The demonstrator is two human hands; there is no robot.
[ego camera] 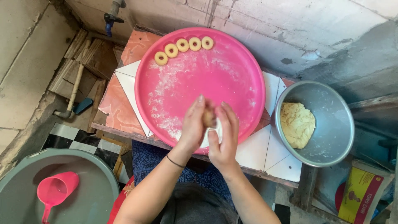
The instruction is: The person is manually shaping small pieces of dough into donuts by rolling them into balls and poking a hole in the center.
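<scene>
Both forearms reaching up from the near edge, meeting over the near rim of the big round pink plastic tray (232,54). Left hand (194,124) tilted upright, palm facing right, fingers straight and pressed against a small tan lump of dough (208,118). Right hand (224,139) cupped opposite, palm facing left, fingers gently curled round the same lump, so the dough sits pinched between the two palms, just above the tray's near part. Thin dark band (175,162) round the left wrist.

Tray smooth and glossy, dusted with patchy white flour (168,89), thickest down its left half. Along the far rim, a curved row of four small pale dough rings (183,46), each with a hole in the middle, touching or nearly touching one another.

Under the tray, a desk (120,105) faced with white and mottled orange tiles. To the right, just beside the tray, a round dull metal bowl (331,137) with a floury inside, holding a rough, crumbly mass of yellow dough (297,124) against its left wall.

Near left, on the floor, a grey plastic basin (95,186) with a pink plastic scoop (56,191) lying inside. Far left, stacked weathered wooden boards (89,56). Behind, a rough grey concrete wall (331,33).
</scene>
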